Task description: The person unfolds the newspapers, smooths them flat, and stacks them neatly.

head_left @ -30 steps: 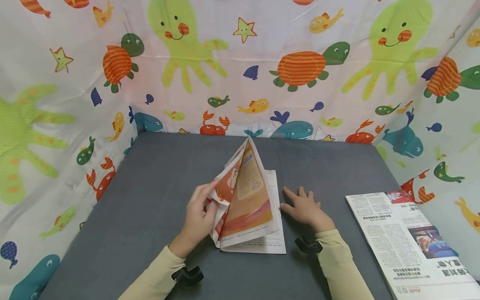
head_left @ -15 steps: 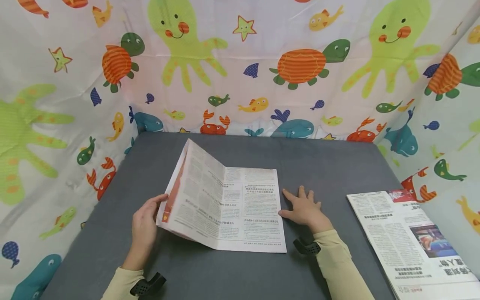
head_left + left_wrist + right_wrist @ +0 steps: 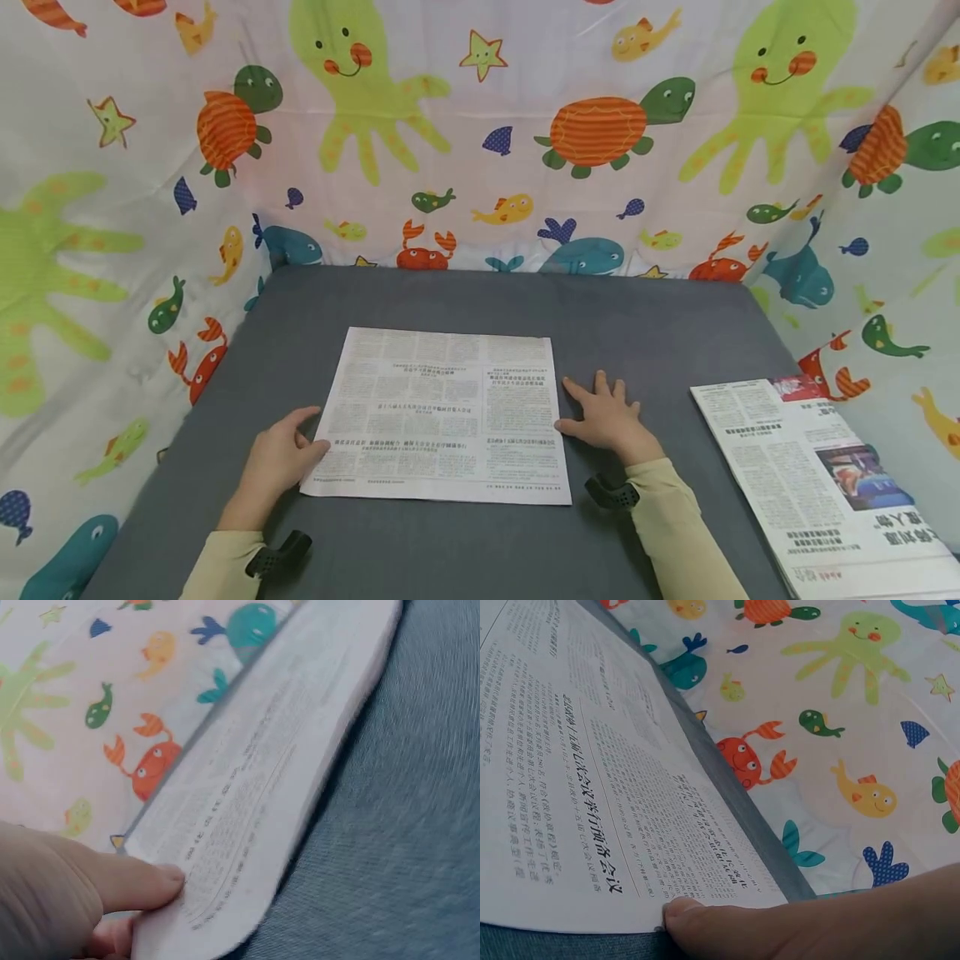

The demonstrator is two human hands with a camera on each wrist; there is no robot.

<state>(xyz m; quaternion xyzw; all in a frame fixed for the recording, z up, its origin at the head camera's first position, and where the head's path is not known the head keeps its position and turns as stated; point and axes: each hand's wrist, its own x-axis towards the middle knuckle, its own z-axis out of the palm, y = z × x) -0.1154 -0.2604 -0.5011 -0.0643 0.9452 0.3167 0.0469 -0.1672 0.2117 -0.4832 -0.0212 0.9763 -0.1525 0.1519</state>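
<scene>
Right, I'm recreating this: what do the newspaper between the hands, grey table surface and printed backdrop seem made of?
Newspaper: matte paper, dense printed columns.
Grey table surface: probably matte fabric, given its woven-looking grain.
Printed backdrop: smooth, creased sheeting, cloth or plastic.

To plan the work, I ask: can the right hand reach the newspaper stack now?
Probably yes: the right hand seems to grip nothing, and only gray table shows between it and the newspaper stack.

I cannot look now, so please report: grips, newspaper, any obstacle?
Left grip touching newspaper, left edge. Right grip spread, at right edge. Newspaper open on table. Paper pile off right, not blocking.
</scene>
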